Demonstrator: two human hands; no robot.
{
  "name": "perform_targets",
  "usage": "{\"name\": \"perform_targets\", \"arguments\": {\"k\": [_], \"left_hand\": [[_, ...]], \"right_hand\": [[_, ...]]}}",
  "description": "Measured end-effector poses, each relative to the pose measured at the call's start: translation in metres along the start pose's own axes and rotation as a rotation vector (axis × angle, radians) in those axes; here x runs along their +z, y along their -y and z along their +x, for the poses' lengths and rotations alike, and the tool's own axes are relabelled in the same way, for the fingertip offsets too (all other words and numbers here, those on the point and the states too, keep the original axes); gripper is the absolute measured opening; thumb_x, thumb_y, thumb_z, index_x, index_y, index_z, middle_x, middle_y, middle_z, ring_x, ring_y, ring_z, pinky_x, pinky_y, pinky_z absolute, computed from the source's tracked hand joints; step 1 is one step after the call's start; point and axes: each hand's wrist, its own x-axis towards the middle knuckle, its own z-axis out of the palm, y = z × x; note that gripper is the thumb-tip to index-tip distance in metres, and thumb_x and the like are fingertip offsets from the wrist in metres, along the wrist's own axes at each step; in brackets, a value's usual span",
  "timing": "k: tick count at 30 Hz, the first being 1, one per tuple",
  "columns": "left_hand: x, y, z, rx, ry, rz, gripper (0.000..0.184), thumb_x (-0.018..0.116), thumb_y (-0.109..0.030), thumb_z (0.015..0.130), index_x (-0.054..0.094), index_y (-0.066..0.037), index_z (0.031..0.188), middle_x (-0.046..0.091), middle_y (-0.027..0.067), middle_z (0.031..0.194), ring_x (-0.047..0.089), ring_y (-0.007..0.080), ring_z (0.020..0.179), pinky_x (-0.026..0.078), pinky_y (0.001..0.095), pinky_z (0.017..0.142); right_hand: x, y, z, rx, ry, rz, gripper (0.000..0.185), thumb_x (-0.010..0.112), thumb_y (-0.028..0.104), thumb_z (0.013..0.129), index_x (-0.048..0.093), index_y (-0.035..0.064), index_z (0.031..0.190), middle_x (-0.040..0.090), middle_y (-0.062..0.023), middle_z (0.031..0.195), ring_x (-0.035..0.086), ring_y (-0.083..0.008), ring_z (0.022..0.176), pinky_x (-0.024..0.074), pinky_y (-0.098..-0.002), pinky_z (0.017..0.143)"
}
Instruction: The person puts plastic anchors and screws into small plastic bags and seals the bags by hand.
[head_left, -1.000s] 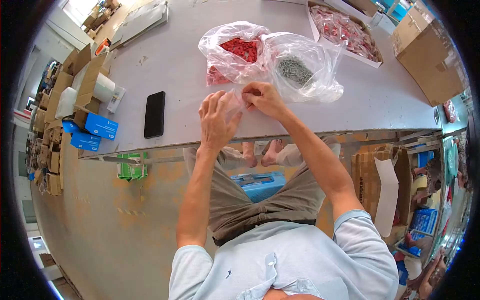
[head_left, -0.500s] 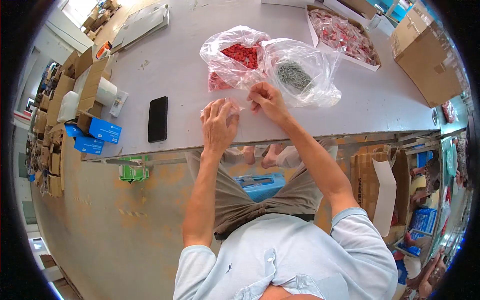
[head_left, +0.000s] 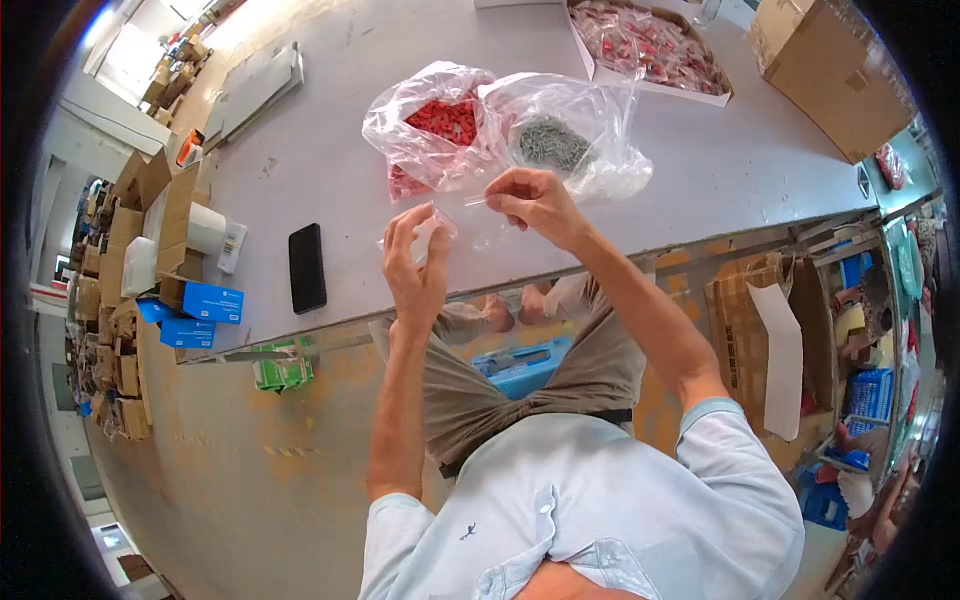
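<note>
My left hand [head_left: 414, 262] is closed on a small clear plastic bag [head_left: 442, 226], held between thumb and fingers near the table's front edge. To its right, my right hand [head_left: 538, 206] is pinched, its fingertips pointing left at a thin pale sliver too small to name. Just beyond the hands lies an open clear bag of small red plastic pieces [head_left: 443, 122]. Beside it, another open clear bag holds a heap of grey metal screws [head_left: 552, 143], with my right hand close to its near side.
A black phone [head_left: 307, 268] lies left of my hands. Blue boxes [head_left: 212, 302] and an open carton [head_left: 175, 215] stand at the left edge. At the back right are a shallow box of filled small bags [head_left: 650, 48] and a cardboard box [head_left: 828, 75].
My left hand has turned up from lying over the small bag and now holds it by thumb and fingers. My right hand stays pinched, with a pale sliver now showing at its fingertips.
</note>
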Motion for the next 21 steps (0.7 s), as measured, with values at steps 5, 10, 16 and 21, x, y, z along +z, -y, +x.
{"name": "perform_targets", "arguments": {"k": [5,10,16,21], "left_hand": [[0.031,-0.026,0.011,0.023,0.281,-0.007,0.026,0.075,-0.009,0.088,0.070,-0.003,0.113,0.070,0.0108,0.104,0.067,0.0236,0.092,0.052,0.0351,0.080],[0.059,-0.017,-0.002,-0.068,0.367,-0.126,0.012,0.076,-0.004,0.084,0.074,0.000,0.095,0.071,0.0088,0.085,0.065,0.0181,0.069,0.052,0.0291,0.065],[0.071,0.003,-0.018,-0.561,0.357,-0.458,0.008,0.077,-0.005,0.086,0.074,0.000,0.090,0.068,0.0019,0.074,0.058,0.0088,0.062,0.047,0.0243,0.057],[0.069,0.002,-0.022,-0.656,0.272,-0.553,0.010,0.080,-0.007,0.086,0.071,-0.001,0.083,0.066,0.0007,0.070,0.056,0.0058,0.062,0.043,0.0211,0.056]], "right_hand": [[-0.018,0.029,-0.016,-0.342,0.139,-0.464,0.010,0.075,0.003,0.088,0.073,0.0006,0.098,0.071,-0.0049,0.085,0.065,-0.0108,0.073,0.0529,-0.0273,0.065],[-0.039,0.035,-0.037,-0.216,0.201,-0.614,0.012,0.075,0.001,0.084,0.072,0.0015,0.096,0.072,-0.0079,0.086,0.067,-0.0145,0.073,0.0532,-0.0283,0.066],[-0.041,0.034,-0.053,-0.221,-0.195,-0.531,0.011,0.074,0.004,0.089,0.072,0.0022,0.100,0.070,-0.0035,0.081,0.063,-0.0089,0.071,0.0516,-0.0260,0.064],[-0.023,0.022,-0.067,-0.100,-0.193,-0.401,0.011,0.073,0.008,0.092,0.072,-0.0001,0.099,0.071,-0.0049,0.083,0.065,-0.0099,0.075,0.0524,-0.0272,0.065]]}}
